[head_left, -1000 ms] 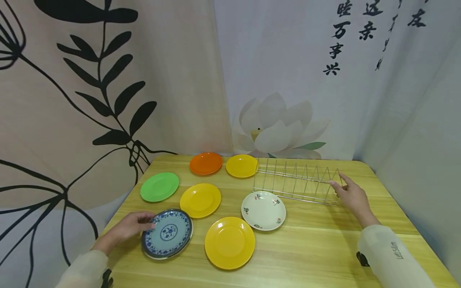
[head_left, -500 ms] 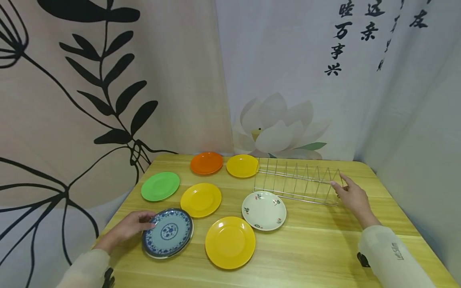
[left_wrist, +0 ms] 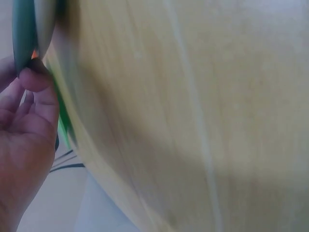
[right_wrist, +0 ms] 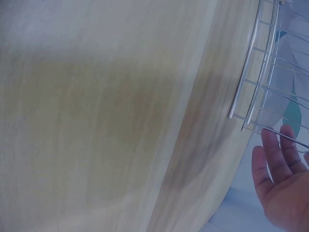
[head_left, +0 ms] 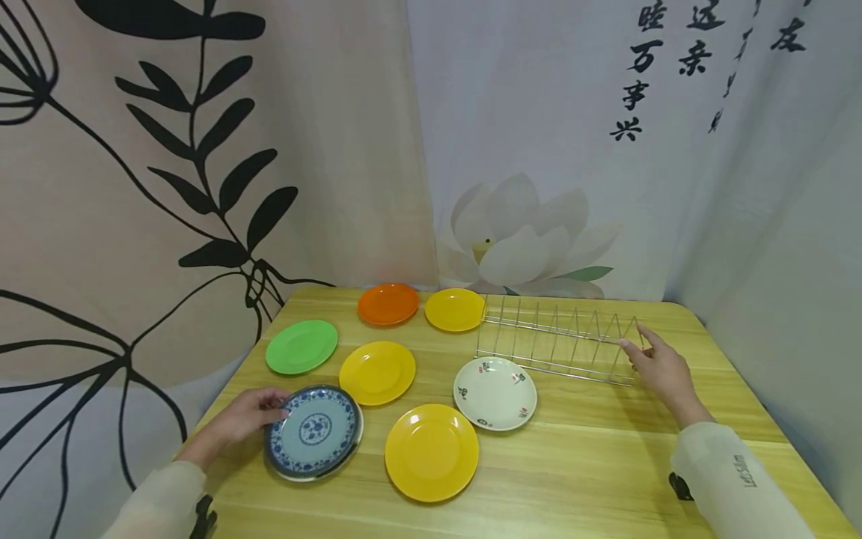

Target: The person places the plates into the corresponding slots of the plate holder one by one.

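Observation:
My left hand [head_left: 245,419] pinches the left rim of a blue-and-white patterned plate [head_left: 315,431] at the table's front left. A paler plate lies beneath it, its rim showing along the lower right. In the left wrist view a gap separates the edges of the upper plate [left_wrist: 23,34] and the pale plate [left_wrist: 45,24]. At the right, my right hand [head_left: 663,374] holds the end of a wire dish rack [head_left: 555,340] between thumb and forefinger. Its other fingers [right_wrist: 273,157] stretch out beside the end wires in the right wrist view.
Yellow plates [head_left: 432,453] lie in the middle and at the back beside the rack. A white plate with small floral marks [head_left: 494,394] sits in front of the rack. Green [head_left: 301,347] and orange [head_left: 387,304] plates lie farther left. Curtains stand behind the table.
The upper blue plate has risen slightly at the left hand, showing more of the pale rim below. The right hand and rack stay put; the head view has shifted slightly.

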